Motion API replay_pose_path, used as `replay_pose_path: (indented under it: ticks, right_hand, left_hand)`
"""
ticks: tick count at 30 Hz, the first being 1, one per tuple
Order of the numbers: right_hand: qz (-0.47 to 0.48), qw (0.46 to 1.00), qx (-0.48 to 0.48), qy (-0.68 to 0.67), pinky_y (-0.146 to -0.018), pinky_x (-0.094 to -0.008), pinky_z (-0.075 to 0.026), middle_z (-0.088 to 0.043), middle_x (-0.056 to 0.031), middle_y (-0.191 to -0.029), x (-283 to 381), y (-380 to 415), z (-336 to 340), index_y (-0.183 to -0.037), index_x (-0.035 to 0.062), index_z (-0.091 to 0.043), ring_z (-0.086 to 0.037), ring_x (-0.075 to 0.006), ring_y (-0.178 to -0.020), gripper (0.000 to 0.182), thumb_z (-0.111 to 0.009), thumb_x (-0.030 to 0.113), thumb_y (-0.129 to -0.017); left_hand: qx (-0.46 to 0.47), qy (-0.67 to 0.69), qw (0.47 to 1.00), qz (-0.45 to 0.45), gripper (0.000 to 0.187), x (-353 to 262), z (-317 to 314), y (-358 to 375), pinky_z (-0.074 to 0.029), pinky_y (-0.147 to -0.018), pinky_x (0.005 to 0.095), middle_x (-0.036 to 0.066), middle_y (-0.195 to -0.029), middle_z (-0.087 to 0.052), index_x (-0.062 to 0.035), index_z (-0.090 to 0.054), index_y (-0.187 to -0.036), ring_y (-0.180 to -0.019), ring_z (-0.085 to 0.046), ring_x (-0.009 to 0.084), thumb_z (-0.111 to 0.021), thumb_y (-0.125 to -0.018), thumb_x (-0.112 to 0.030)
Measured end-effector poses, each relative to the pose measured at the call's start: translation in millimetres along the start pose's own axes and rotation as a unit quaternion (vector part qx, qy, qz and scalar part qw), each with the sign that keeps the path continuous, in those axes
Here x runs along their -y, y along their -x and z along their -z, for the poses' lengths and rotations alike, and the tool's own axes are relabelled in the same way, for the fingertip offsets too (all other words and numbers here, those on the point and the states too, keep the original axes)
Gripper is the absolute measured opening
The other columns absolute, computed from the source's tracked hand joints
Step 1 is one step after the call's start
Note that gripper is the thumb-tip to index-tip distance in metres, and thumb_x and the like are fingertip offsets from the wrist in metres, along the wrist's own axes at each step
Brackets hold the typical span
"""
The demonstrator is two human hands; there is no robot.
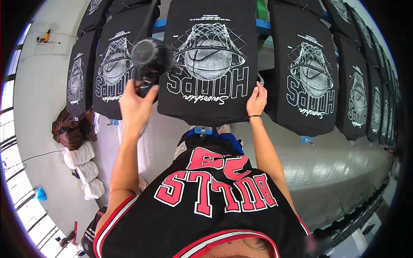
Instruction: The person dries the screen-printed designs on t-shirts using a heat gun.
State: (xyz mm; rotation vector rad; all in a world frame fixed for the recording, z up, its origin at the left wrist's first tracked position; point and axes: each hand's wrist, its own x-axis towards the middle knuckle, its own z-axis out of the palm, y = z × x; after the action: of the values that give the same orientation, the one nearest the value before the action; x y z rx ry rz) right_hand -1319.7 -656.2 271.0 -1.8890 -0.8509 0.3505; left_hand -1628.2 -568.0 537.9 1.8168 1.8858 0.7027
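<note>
So the black shirt [211, 51] lay flat and smooth, its white basketball-and-hoop print upside down in view, right hand [257, 101] at its edge. The chunky black round-headed device [148, 53] was kinda blurry in the left hand [137, 105].

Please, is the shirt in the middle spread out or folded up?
Spread out. The middle shirt lies flat, its whole basketball print showing with no fold across it. The right hand is at its edge.

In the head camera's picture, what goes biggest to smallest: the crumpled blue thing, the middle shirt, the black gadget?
1. Middle shirt
2. Black gadget in the left hand
3. Crumpled blue thing
</note>
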Motion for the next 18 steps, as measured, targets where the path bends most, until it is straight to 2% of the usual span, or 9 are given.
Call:
replay_pose_path:
  ticks: [3, 4, 6, 8, 12, 14, 16, 18]
  right_hand:
    - [0.019, 1.0, -0.01, 0.012, -0.1, -0.0407, -0.044, -0.06, -0.0171, -0.122, -4, 0, -4, -0.126, 0.002, -0.062, -0.057, -0.0333, -0.114, 0.034, -0.049, 0.02, -0.101]
    - [0.021, 1.0, -0.013, 0.012, -0.101, -0.0407, -0.043, -0.06, -0.017, -0.122, -4, 1, -4, -0.126, 0.0022, -0.063, -0.056, -0.0333, -0.114, 0.033, -0.049, 0.02, -0.101]
    - [0.023, 0.999, -0.02, 0.014, -0.1, -0.0408, -0.044, -0.06, -0.0166, -0.122, -4, 2, -4, -0.126, 0.0021, -0.063, -0.056, -0.0338, -0.114, 0.033, -0.049, 0.019, -0.1]
    - [0.027, 0.999, -0.021, 0.022, -0.1, -0.041, -0.044, -0.061, -0.0165, -0.122, -2, 3, -4, -0.125, 0.002, -0.063, -0.056, -0.0341, -0.113, 0.032, -0.049, 0.018, -0.1]
    - [0.034, 0.999, -0.027, 0.025, -0.099, -0.0411, -0.044, -0.061, -0.0165, -0.121, 1, 3, -1, -0.124, 0.0021, -0.063, -0.056, -0.034, -0.113, 0.031, -0.05, 0.017, -0.1]
    - [0.03, 0.999, -0.024, 0.025, -0.099, -0.0404, -0.044, -0.061, -0.0162, -0.12, 5, 4, 0, -0.124, 0.0019, -0.063, -0.056, -0.0336, -0.113, 0.03, -0.05, 0.016, -0.1]
    - [0.024, 0.999, -0.036, 0.012, -0.099, -0.0398, -0.044, -0.061, -0.016, -0.119, 7, 5, -1, -0.123, 0.0016, -0.063, -0.057, -0.0336, -0.112, 0.03, -0.05, 0.015, -0.1]
    - [0.016, 0.999, -0.031, -0.005, -0.098, -0.0395, -0.045, -0.061, -0.0158, -0.119, 6, 5, 0, -0.122, 0.0014, -0.064, -0.057, -0.0334, -0.111, 0.03, -0.051, 0.015, -0.1]
  left_hand:
    - [-0.022, -0.055, 0.998, -0.021, 0.038, 9, -1, -17, -0.05, -0.06, 0.0336, 0.015, -0.071, -0.067, 0.0056, -0.06, -0.092, -0.063, -0.064, 0.0185, -0.081, -0.078, -0.023]
    - [0.002, -0.012, 1.0, -0.002, 0.039, 0, -8, -19, -0.049, -0.059, 0.0337, 0.014, -0.071, -0.066, 0.0061, -0.061, -0.093, -0.062, -0.062, 0.0177, -0.082, -0.078, -0.023]
    - [0.054, 0.049, 0.997, -0.029, 0.041, -13, -33, -26, -0.049, -0.061, 0.033, 0.014, -0.071, -0.066, 0.0067, -0.062, -0.095, -0.062, -0.06, 0.0176, -0.082, -0.077, -0.024]
    - [0.09, 0.101, 0.987, -0.088, 0.039, -30, -64, -33, -0.044, -0.05, 0.0255, 0.006, -0.068, -0.063, 0.0051, -0.06, -0.094, -0.056, -0.057, 0.0084, -0.083, -0.079, -0.023]
    - [0.131, 0.087, 0.984, -0.082, 0.041, -58, -79, -50, -0.045, -0.052, 0.0261, 0.006, -0.068, -0.063, 0.0055, -0.06, -0.095, -0.057, -0.057, 0.009, -0.083, -0.079, -0.025]
    - [0.079, 0.052, 0.991, -0.099, 0.04, -48, -57, -58, -0.048, -0.057, 0.0288, 0.008, -0.073, -0.065, 0.0055, -0.061, -0.095, -0.061, -0.06, 0.0127, -0.083, -0.079, -0.024]
    - [0.036, 0.046, 0.995, -0.076, 0.04, -25, -37, -68, -0.051, -0.063, 0.0352, 0.017, -0.076, -0.068, 0.0071, -0.061, -0.097, -0.065, -0.065, 0.0221, -0.081, -0.078, -0.021]
    - [0.013, -0.032, 0.997, -0.068, 0.043, -16, -24, -81, -0.05, -0.063, 0.0319, 0.011, -0.08, -0.068, 0.0072, -0.061, -0.097, -0.068, -0.063, 0.0161, -0.082, -0.079, -0.025]
